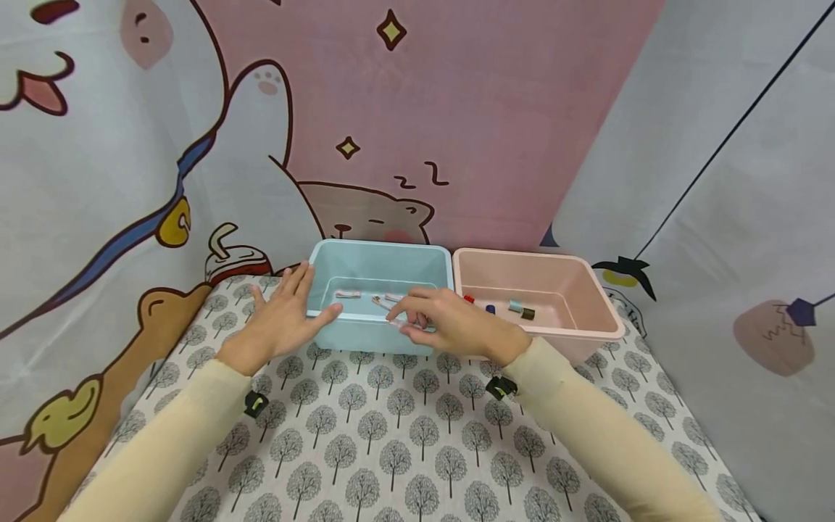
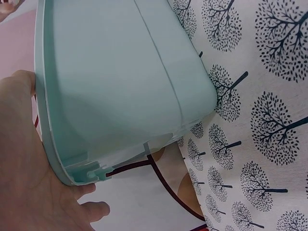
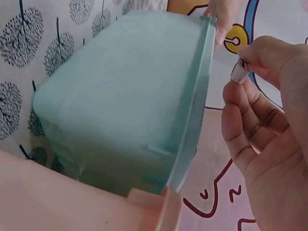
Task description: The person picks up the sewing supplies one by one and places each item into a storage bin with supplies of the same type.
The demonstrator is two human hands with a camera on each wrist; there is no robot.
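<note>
A light blue bin [image 1: 365, 332] stands on the tree-patterned cloth. My left hand [image 1: 282, 313] rests along its left rim with fingers extended, the thumb near the front edge. Over the bin's front right part, my right hand [image 1: 450, 320] pinches a thin whitish stick between thumb and fingers. The right wrist view shows the end of that small white stick [image 3: 239, 72] at the fingertips; its kind cannot be made out. On the bin's floor lie other small whitish pieces, one of them a pale pinkish-white piece [image 1: 348, 294] at the left.
A pink bin [image 1: 593, 319] adjoins the blue one on the right. Inside are several small cylinders, including a dark green one [image 1: 528, 314] touching a pale blue one [image 1: 515, 306], and a dark blue one [image 1: 491, 309]. A printed curtain [image 1: 496, 130] hangs behind the bins.
</note>
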